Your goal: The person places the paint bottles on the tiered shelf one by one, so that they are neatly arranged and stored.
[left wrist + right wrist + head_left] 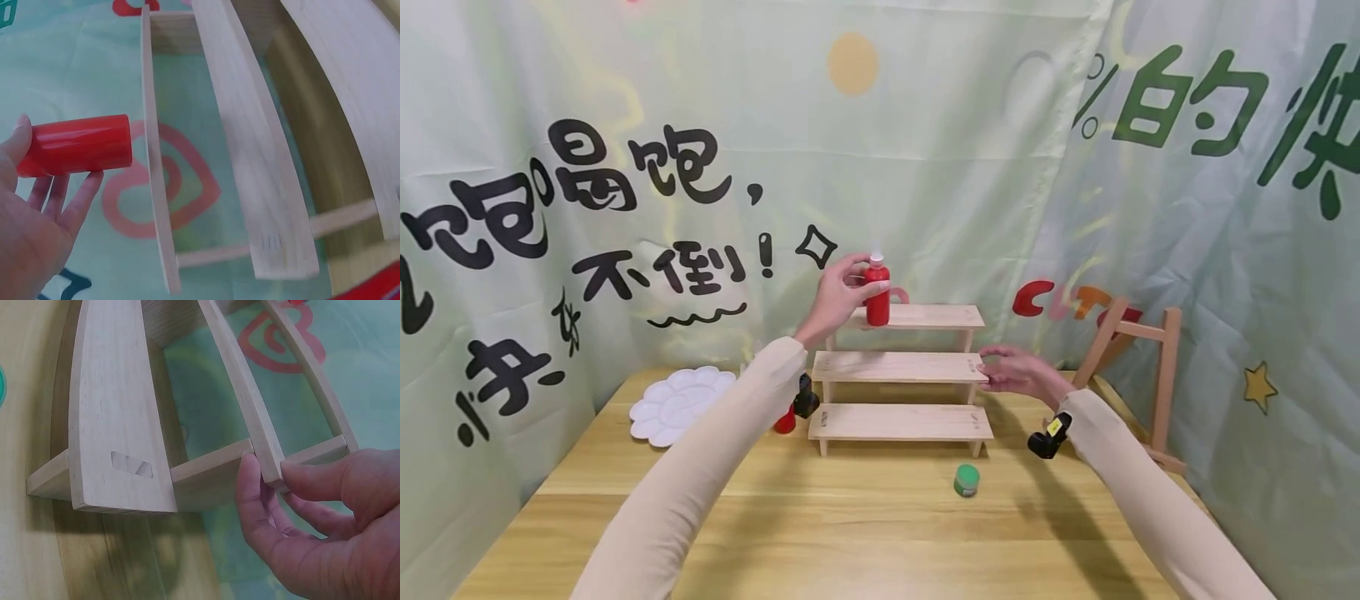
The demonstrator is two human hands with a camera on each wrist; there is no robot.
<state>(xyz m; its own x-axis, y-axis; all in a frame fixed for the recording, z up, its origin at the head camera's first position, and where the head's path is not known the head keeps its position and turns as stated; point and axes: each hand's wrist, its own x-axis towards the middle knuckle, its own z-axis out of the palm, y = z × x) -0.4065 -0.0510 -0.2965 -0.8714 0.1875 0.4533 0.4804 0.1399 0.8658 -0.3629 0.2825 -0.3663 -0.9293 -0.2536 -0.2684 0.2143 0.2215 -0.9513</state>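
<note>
My left hand [841,292] grips a red bottle [877,302] with a white cap, held upright at the top board of a three-step wooden rack [902,365]. In the left wrist view, the bottle [78,145] appears sideways, thumb on one side and fingers on the other, close by the edge of the top board [156,156]. My right hand [1018,373] pinches the right end of the middle board; in the right wrist view, thumb and fingers [312,478] of that hand lie on either side of this board's end [272,472].
A small green-lidded jar [967,481] stands in front of the rack. Left of it are a red container [785,422], partly behind my left sleeve, and a white flower-shaped palette [677,404]. A wooden easel [1161,383] stands at the right. Printed curtains [925,167] hang behind the table [850,533].
</note>
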